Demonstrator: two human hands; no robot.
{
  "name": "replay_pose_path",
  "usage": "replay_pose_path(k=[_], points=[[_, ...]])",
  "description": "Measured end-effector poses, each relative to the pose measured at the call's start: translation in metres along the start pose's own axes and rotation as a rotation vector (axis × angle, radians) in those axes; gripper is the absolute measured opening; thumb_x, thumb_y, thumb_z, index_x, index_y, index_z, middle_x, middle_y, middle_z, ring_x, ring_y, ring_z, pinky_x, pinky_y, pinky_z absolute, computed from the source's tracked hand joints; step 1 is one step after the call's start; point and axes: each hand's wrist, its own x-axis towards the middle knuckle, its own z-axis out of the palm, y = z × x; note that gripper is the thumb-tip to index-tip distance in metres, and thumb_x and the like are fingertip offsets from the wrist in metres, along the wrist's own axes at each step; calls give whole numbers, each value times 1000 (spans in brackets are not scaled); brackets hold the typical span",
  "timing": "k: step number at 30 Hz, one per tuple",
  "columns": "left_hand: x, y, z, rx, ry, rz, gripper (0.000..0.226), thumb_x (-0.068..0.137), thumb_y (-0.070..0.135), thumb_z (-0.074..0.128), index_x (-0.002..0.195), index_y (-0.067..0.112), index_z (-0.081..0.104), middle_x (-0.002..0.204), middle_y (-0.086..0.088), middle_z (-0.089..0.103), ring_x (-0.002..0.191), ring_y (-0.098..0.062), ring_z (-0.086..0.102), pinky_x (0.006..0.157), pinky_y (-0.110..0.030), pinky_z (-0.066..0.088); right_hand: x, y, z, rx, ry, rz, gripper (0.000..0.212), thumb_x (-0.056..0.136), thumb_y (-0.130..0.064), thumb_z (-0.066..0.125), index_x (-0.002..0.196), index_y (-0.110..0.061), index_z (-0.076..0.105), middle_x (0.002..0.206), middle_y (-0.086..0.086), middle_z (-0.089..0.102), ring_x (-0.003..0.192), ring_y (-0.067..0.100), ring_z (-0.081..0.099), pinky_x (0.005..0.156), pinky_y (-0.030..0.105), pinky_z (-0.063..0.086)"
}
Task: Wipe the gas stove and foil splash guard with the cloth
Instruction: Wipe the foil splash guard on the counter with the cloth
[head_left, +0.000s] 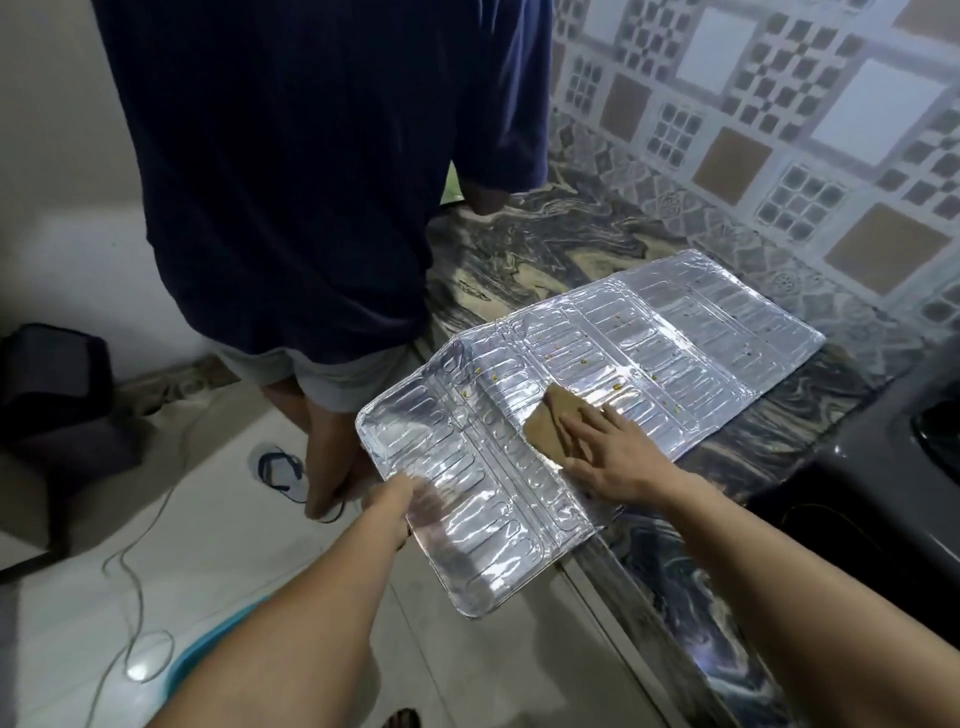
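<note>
The foil splash guard lies unfolded flat on the marbled counter, its near panel hanging out past the counter's edge. Small yellow-brown spots dot its middle panels. My left hand grips the overhanging panel at its left edge. My right hand presses flat, fingers spread, on a tan cloth lying on the foil near the fold. The dark gas stove sits at the right, only partly in view.
Another person in a dark blue shirt and light shorts stands at the counter just beyond the foil. A patterned tile wall backs the counter. On the floor are a sandal, a thin cable, a blue basin rim and a dark bag.
</note>
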Motion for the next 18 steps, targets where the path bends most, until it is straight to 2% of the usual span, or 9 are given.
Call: replay_pose_path(k=[3,5,6,8,10,12,14,16,18], points=[[-5,7,-16,-110,-109,-1,5,84,2,62,87,5,66,81,-8,69,60,-19,62,56,-27,51,0,-1,16,-6,80,2,77,90,-71,15,154,-31,0,163,3,-4,149,28,-5,120,44,2],[-18,14,-23,-166,-189,-10,11,92,7,55,92,7,66,72,-4,71,61,-20,66,60,-28,54,-1,-2,26,2,167,19,85,83,-76,-1,154,-30,5,163,0,4,149,26,3,120,45,8],[-22,16,-26,-195,-212,-17,13,95,10,53,94,8,65,69,-4,72,65,-22,67,65,-32,55,-1,-2,30,14,208,39,83,84,-76,0,154,-32,10,163,-3,9,148,25,8,117,46,14],[-28,19,-27,-247,-253,-16,17,99,17,49,94,8,63,67,-8,73,72,-27,68,80,-43,50,2,-3,34,96,299,92,66,91,-66,16,151,-38,23,160,-8,20,144,24,19,109,46,20],[-36,21,-22,-282,-249,-3,23,102,19,44,92,9,62,66,-9,73,61,-26,71,88,-48,43,8,-2,35,228,371,122,49,97,-49,38,145,-38,39,155,-11,32,139,24,27,104,44,20],[-41,23,-16,-318,-243,15,25,104,18,40,89,11,59,69,-8,73,49,-22,69,88,-48,41,9,-3,35,341,415,137,41,98,-37,48,139,-33,48,150,-7,42,135,24,32,104,43,19],[-39,21,-12,-293,-222,19,27,104,20,37,89,9,57,69,-9,72,47,-22,68,80,-48,45,2,-6,36,395,445,112,38,98,-33,50,135,-29,53,139,3,53,131,26,38,101,43,22],[-38,23,-13,-306,-228,20,26,103,26,42,91,8,57,81,-13,73,59,-25,72,69,-53,52,-11,-8,40,408,457,2,39,95,-34,48,133,-29,56,127,8,60,123,28,45,95,43,30],[-29,20,-15,-294,-201,9,22,97,30,52,98,9,60,118,-14,64,94,-30,69,72,-52,57,-20,0,41,413,460,-78,41,90,-33,47,130,-31,57,117,7,65,115,29,51,91,44,40]])
